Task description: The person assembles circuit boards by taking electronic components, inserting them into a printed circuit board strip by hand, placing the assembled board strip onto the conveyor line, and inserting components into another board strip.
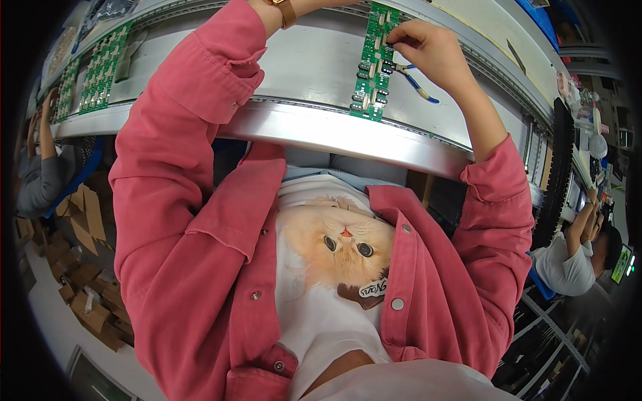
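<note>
A long green circuit board (369, 85) with several black and pale components lies across the metal-edged conveyor track. My right hand (431, 53) is over its upper part, thumb and forefinger pinched together at the board's right edge. Whatever sits between those fingertips is too small to make out. Just below that hand, a pair of blue-handled pliers (420, 87) rests with its jaws at the board. My left arm stretches up to the top edge, a gold watch (286, 12) on its wrist; the left hand's fingers are outside the picture.
More green circuit boards (100, 73) lie on the track at the left. A silver rail (321, 130) runs along the near side. Tweezers (516, 57) lie on the far ledge. Other people sit at left and right; cardboard boxes (93, 307) cover the floor at lower left.
</note>
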Demonstrator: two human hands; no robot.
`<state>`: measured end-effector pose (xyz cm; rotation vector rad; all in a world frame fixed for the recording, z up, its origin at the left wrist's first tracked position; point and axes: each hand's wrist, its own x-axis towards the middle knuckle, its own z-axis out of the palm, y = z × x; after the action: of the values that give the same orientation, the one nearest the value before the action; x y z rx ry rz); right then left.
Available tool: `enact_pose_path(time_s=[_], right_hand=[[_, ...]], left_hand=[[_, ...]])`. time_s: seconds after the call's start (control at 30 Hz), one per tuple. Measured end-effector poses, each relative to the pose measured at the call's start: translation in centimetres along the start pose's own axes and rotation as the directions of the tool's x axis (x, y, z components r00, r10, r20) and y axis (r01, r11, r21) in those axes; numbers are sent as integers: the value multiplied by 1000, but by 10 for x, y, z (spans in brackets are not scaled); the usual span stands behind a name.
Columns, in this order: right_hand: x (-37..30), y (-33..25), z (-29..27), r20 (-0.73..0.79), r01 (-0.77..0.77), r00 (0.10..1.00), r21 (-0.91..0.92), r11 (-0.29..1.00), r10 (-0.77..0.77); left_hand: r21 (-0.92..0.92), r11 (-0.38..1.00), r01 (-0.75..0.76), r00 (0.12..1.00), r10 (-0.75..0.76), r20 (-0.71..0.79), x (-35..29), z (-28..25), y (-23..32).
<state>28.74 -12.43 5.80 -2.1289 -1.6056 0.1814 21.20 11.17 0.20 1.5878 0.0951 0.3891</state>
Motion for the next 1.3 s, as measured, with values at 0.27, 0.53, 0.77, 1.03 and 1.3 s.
enact_pose_path(time_s=[0.27,0.53,0.77,1.03,1.3], right_hand=[[3,10,4,-47,8,999,24,1000,-7],[10,3,-1,11,63,998,-38,997,-63],[57,52,-14,-102,-225,974,-315,922,203],[78,53,-7,-132,-420,901,-509,752,414],[77,94,5,-195,-319,946,-398,860,260]], left_hand=[[556,549,-624,721,678,141,41,12,-74],[771,441,-459,874,381,302,-21,24,68],[727,563,-393,920,229,319,-24,33,64],[713,567,-412,903,147,405,-40,40,57],[745,586,-320,918,-4,397,-48,49,58]])
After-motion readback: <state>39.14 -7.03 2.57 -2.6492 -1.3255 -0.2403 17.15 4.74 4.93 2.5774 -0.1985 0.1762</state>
